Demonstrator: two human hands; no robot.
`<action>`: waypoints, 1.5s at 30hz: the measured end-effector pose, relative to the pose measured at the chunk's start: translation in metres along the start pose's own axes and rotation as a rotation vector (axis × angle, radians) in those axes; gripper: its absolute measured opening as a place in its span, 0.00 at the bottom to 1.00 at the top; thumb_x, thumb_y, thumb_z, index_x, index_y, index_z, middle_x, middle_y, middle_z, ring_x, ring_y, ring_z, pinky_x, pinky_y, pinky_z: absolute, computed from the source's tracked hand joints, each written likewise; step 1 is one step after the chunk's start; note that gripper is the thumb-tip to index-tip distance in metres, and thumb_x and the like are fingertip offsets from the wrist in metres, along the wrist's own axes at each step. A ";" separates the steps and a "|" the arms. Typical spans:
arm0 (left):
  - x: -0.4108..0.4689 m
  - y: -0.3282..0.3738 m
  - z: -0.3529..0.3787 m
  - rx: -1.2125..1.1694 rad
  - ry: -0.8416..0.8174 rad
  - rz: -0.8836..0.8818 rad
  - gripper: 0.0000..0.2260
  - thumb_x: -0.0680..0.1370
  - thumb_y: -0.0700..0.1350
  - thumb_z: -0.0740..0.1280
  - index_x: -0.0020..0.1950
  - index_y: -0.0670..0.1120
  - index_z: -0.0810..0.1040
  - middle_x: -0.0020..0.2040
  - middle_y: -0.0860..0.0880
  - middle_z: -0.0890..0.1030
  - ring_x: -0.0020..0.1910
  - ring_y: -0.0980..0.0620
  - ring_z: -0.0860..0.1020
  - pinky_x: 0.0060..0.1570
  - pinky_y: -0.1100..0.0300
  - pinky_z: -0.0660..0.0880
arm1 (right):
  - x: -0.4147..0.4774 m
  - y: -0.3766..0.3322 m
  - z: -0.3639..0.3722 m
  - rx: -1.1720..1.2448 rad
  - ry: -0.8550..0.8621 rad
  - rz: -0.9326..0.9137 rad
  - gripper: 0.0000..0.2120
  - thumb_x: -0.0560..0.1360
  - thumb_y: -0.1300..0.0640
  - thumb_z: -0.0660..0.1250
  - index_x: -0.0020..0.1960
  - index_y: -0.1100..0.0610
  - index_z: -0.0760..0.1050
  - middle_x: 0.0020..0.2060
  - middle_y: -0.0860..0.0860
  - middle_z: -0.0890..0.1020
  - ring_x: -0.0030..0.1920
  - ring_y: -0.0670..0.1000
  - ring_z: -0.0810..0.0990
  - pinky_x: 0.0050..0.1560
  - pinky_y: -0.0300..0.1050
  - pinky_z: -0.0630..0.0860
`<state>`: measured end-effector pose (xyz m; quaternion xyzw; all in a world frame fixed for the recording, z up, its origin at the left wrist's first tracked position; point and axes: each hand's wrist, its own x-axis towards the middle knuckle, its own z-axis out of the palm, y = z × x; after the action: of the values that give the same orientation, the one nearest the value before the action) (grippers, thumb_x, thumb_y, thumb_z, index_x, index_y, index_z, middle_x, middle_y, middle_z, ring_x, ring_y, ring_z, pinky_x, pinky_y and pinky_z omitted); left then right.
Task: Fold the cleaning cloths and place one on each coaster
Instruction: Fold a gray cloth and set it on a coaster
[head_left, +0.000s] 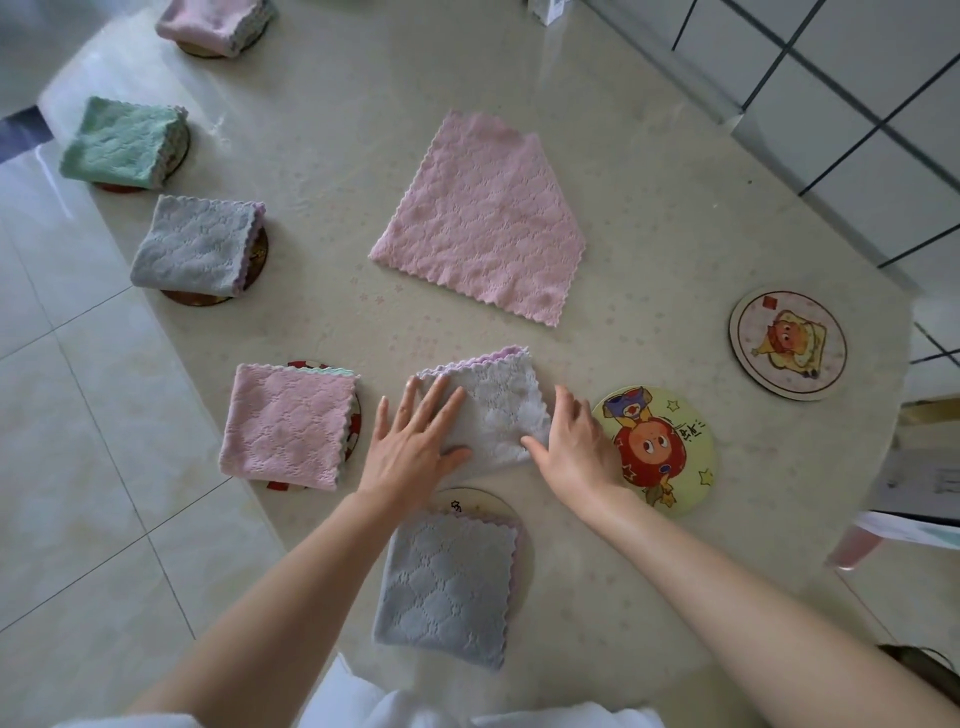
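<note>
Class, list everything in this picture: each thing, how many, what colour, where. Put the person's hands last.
Folded microfibre cloths: five; pink, green, grey, pink, grey; left and near edges.
Covered round coasters: five; mostly hidden beneath those cloths.
Half-folded grey cloth: one; under both hands.
Flat pink cloth: one; table centre.
Bare cartoon coasters: two; yellow, white; right side.
Pale table: one; beneath everything.
Left hand: flat on the half-folded grey cloth.
Right hand: on that cloth's right edge.

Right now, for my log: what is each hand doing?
Left hand: open, flat on the grey cloth.
Right hand: at that cloth's edge; grip cannot be told.
</note>
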<state>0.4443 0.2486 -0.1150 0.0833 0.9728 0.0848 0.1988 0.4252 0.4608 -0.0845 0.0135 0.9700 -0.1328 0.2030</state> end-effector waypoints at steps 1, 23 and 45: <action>0.002 -0.003 -0.003 -0.017 0.002 -0.021 0.33 0.78 0.64 0.52 0.76 0.59 0.37 0.76 0.57 0.35 0.75 0.49 0.32 0.74 0.43 0.40 | -0.001 0.001 0.000 0.023 0.003 -0.003 0.33 0.76 0.45 0.65 0.71 0.58 0.54 0.61 0.58 0.70 0.56 0.57 0.75 0.43 0.45 0.73; 0.069 -0.005 -0.057 -0.788 0.108 -0.505 0.24 0.71 0.41 0.71 0.66 0.46 0.72 0.59 0.46 0.76 0.51 0.47 0.77 0.44 0.57 0.74 | 0.006 -0.007 -0.005 0.549 -0.245 0.370 0.24 0.72 0.49 0.70 0.61 0.60 0.66 0.55 0.55 0.76 0.49 0.53 0.76 0.44 0.43 0.71; 0.044 0.073 -0.112 -1.766 -0.379 -0.209 0.09 0.73 0.35 0.65 0.53 0.39 0.77 0.44 0.42 0.81 0.39 0.47 0.81 0.37 0.58 0.79 | -0.018 0.050 -0.031 1.490 -0.253 0.361 0.24 0.66 0.55 0.73 0.58 0.52 0.68 0.53 0.52 0.79 0.53 0.50 0.78 0.54 0.51 0.76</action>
<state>0.3686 0.3137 -0.0152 -0.1752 0.5077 0.7657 0.3538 0.4339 0.5173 -0.0628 0.2891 0.5769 -0.7154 0.2679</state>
